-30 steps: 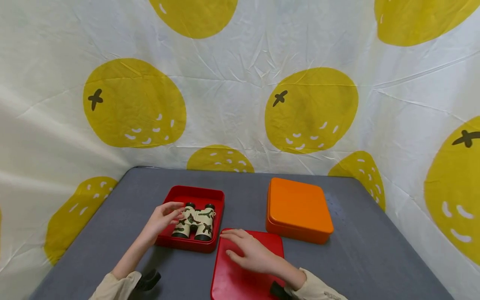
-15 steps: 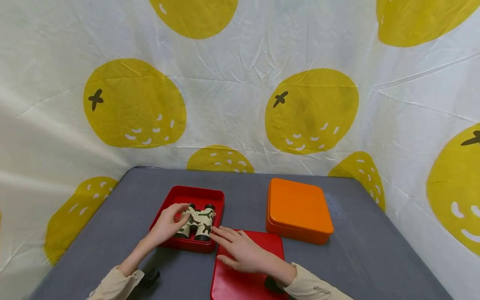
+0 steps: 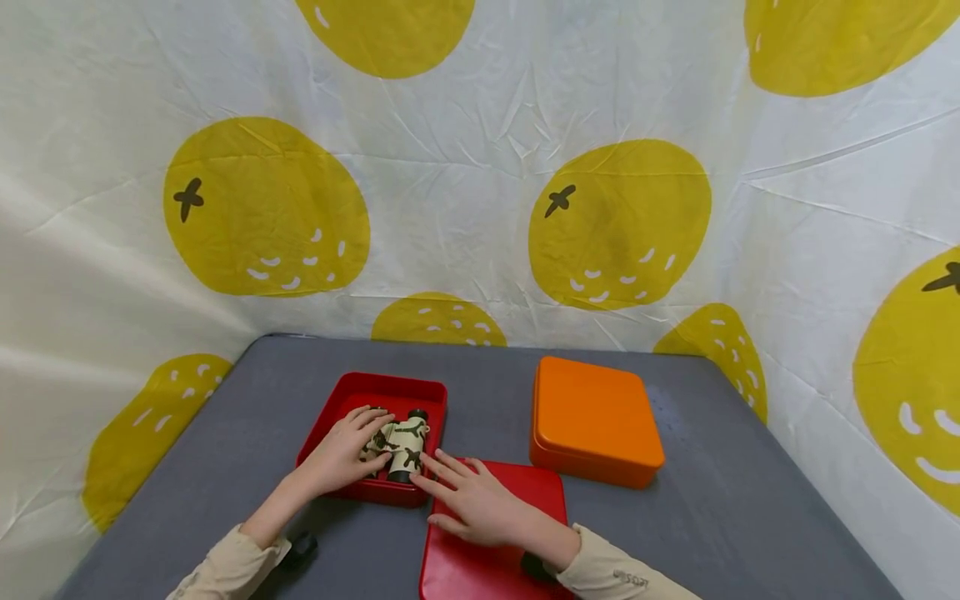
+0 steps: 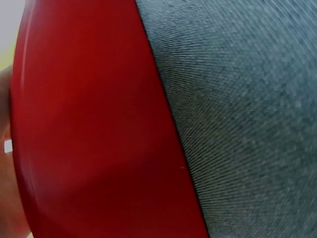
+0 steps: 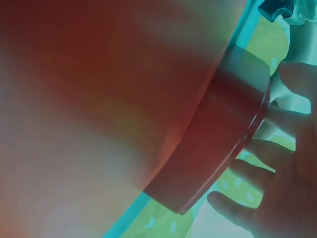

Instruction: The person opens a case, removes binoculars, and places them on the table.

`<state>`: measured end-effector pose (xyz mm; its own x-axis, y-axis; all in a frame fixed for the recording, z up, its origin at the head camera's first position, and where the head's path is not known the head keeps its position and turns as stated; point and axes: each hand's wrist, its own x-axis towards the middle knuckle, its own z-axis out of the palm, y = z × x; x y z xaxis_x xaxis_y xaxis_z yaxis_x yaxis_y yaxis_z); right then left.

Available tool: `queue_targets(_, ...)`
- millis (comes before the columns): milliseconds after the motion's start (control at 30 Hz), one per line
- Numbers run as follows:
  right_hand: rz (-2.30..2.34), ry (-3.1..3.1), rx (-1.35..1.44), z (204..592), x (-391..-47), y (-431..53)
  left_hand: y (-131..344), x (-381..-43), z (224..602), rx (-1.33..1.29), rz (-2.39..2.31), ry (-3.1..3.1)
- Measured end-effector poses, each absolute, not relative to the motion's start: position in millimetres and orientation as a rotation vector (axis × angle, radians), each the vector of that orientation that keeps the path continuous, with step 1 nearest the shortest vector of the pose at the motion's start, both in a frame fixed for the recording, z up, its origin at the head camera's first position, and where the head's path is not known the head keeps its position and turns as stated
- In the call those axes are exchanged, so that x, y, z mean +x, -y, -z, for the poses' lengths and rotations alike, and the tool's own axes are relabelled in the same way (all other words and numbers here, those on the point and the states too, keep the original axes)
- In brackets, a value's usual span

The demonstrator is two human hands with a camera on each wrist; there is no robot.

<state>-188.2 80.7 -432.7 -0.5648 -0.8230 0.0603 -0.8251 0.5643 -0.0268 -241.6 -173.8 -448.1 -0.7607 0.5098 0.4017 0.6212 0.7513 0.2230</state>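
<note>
Toy binoculars, cream with a camouflage pattern and black ends, lie in an open red box at the left of the table in the head view. My left hand reaches over the box's left wall. It covers most of the left barrel, with fingers and thumb apart. My right hand is over the red lid, fingers spread and fairly straight, their tips at the right barrel and box rim. In the left wrist view the box's red wall hides most of the left hand.
An orange lidded box stands on the grey table right of the red box. The flat red lid lies at the near right of that box. Behind hangs a white curtain with yellow fruit prints.
My left hand has moved right from the box's left side onto the left barrel. The right hand has shifted left from above the lid to the right barrel. The boxes stay put.
</note>
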Motion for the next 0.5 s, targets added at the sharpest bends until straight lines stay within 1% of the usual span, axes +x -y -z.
queue_targets(500,-0.014,2.739,1.525,433.6,-196.1,-84.6,170.6,-248.5,454.2,-0.817,0.471,2.82)
